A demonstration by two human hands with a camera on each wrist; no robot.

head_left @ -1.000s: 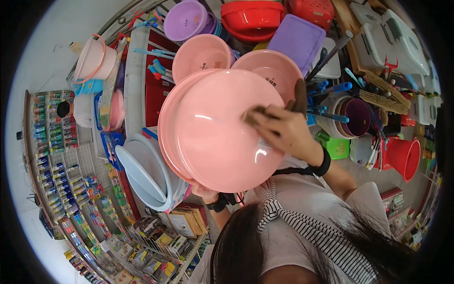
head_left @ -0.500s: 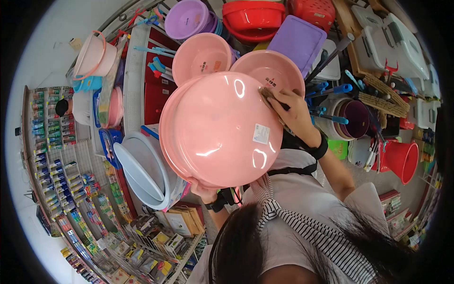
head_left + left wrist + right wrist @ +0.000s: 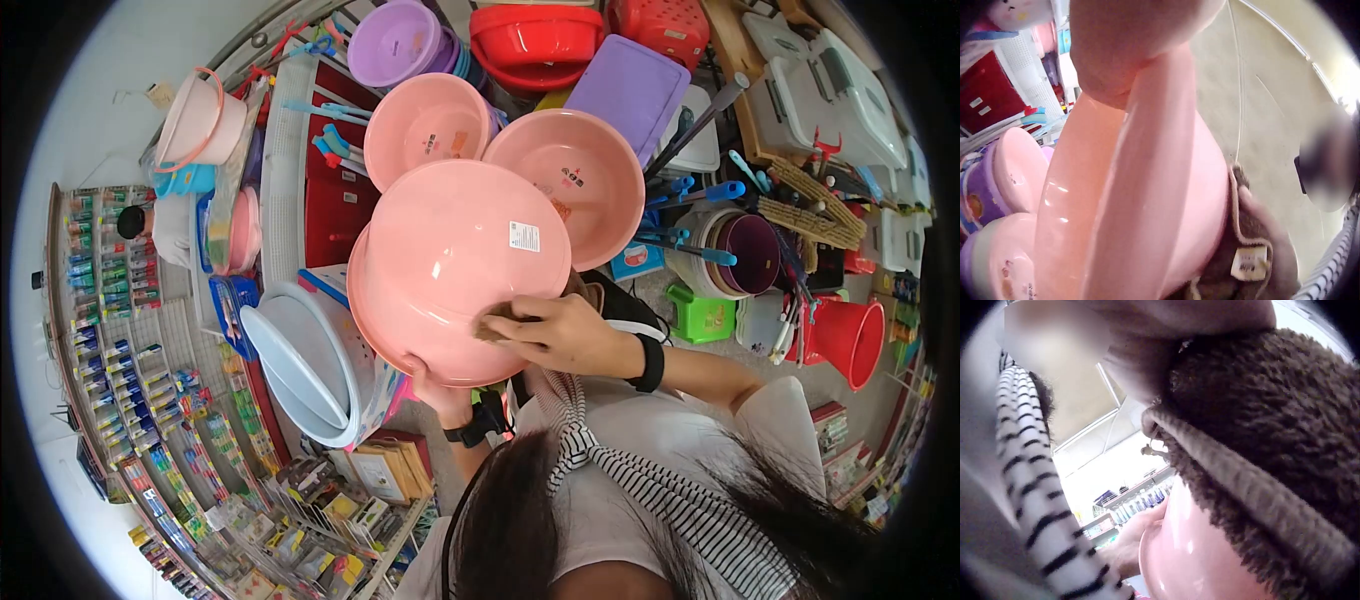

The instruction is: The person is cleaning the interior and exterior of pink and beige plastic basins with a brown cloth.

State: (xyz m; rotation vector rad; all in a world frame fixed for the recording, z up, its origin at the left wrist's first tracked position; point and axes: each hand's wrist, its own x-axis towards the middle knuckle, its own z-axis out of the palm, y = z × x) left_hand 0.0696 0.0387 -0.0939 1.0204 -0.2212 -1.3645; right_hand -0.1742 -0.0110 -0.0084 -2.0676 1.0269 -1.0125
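A pink plastic basin [image 3: 450,240] is held up with its underside toward the head camera; a white label is stuck on it. My left hand [image 3: 440,393] grips its rim at the near side, and the left wrist view has that hand [image 3: 1129,44] over the rim. My right hand [image 3: 565,338] holds a bunched brown cloth [image 3: 492,322] against the basin's outer wall near the bottom. Seen from the right wrist, the cloth [image 3: 1272,412] is fluffy with a trimmed edge. A small tag shows on the cloth [image 3: 1235,219] in the left wrist view.
Two stacks topped by pink basins [image 3: 568,185] stand just beyond the held one. To the left are pale blue tubs [image 3: 300,360] and shelves of small goods [image 3: 110,330]. On the right stand mop handles, a purple bucket [image 3: 752,250] and a red bucket [image 3: 855,335].
The right hand and cloth have swept from the basin's far right edge down to its near side. The basin has turned and tilted, its label now higher, uncovering more of the basin behind.
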